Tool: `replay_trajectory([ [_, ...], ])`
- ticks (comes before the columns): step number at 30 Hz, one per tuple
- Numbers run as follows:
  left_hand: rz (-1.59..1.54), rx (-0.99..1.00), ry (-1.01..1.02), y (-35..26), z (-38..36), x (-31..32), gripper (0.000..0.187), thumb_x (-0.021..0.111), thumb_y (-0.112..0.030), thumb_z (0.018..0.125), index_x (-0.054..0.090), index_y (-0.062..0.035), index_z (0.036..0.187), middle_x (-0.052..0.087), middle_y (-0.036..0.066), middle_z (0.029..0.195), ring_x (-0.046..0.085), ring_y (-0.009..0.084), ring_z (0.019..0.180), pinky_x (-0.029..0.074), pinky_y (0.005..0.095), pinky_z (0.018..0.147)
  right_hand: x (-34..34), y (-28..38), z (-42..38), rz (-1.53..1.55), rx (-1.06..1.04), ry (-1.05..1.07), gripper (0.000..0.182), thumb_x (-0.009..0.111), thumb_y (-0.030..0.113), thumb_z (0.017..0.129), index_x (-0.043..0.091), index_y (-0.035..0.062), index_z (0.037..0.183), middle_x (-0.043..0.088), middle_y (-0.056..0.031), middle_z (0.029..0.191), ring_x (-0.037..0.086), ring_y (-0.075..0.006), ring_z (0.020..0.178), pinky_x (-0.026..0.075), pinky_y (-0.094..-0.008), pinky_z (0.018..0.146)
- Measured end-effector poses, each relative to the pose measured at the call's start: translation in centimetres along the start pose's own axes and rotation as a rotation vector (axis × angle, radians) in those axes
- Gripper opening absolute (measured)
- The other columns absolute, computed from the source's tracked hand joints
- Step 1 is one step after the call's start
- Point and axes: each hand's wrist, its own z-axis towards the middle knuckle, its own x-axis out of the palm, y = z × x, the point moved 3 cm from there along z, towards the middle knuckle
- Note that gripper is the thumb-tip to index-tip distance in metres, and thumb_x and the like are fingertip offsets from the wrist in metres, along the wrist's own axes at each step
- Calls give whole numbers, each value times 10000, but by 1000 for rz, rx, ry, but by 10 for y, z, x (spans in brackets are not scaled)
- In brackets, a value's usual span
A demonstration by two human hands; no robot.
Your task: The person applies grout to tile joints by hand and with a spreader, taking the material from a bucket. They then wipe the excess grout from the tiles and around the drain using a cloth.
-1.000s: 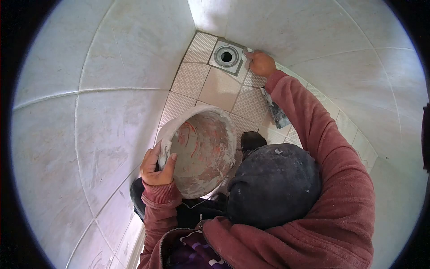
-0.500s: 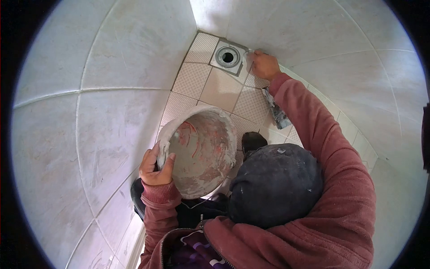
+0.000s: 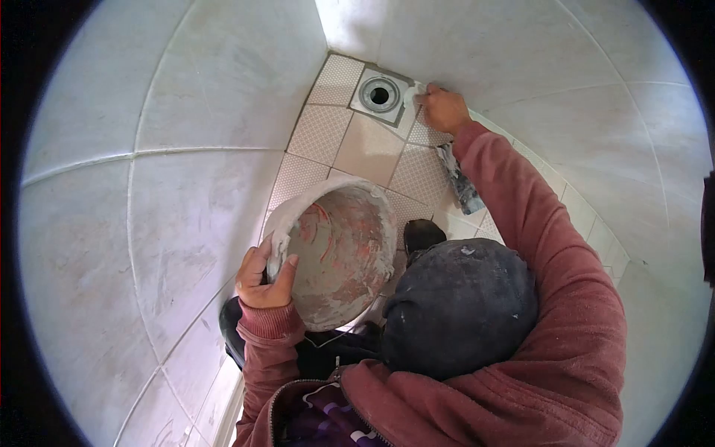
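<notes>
Gripping the bucket (image 3: 344,257) by its stiff-looking, likely surest hold, the rim (image 3: 281,240), is the left hand (image 3: 264,280). What the right hand (image 3: 446,111) grips is unclear.

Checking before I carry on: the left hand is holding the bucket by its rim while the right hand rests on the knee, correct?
Not quite: the right hand isn't on the knee. The head view shows it reaching down beside the floor drain. The left hand is holding the bucket by its rim.

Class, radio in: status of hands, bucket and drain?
Left hand gripping bucket by rim. Right hand beside floor drain, pinching pale item. Drain uncovered, nothing seen blocking it.
</notes>
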Motion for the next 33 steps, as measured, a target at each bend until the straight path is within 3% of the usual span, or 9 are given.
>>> replay_trajectory([
  [5,-42,-30,-30,9,-3,3,419,707,-40,661,636,-9,1072,562,70,734,532,152,667,429,248,636,-6,4,2,137,66,-120,424,534,143,754,587,196,1171,549,-138,1118,605,-304,950,491,-426,783],
  [11,34,-30,27,-2,1,1,418,710,-43,659,638,-13,1069,565,70,737,531,149,665,431,250,641,2,1,-11,130,-48,-78,487,538,141,754,537,231,1233,552,-129,1064,598,-288,947,492,-414,779],
  [15,-60,-23,-13,2,1,5,414,707,-39,660,637,-13,1068,566,67,739,534,148,671,432,251,648,-6,11,-8,166,16,-57,446,553,128,743,581,214,1180,557,-118,1046,597,-286,945,491,-411,769],
  [17,-50,-8,-8,-1,2,2,413,706,-37,661,637,-12,1068,570,67,744,536,148,676,433,250,653,4,10,-11,69,-100,-57,441,566,113,726,597,200,1158,554,-116,1033,595,-292,937,487,-410,770],
  [24,-64,-38,-4,5,1,3,415,699,-30,666,635,-15,1076,567,65,744,536,144,685,434,252,664,-3,11,-13,227,-68,-91,418,566,106,722,615,187,1130,549,-114,1016,586,-298,927,480,-394,786],
  [27,-22,-28,22,-3,4,0,417,699,-30,666,634,-13,1078,570,67,750,538,146,693,436,254,672,11,8,-12,159,-184,-133,433,571,98,721,606,192,1142,548,-118,1000,586,-298,915,477,-390,785],
  [33,-58,-34,-3,4,2,3,426,702,-38,665,631,-10,1084,567,70,747,536,150,694,432,252,669,4,11,-11,435,-29,-74,495,550,67,743,564,217,1215,523,-141,1037,564,-295,965,466,-383,795],
])
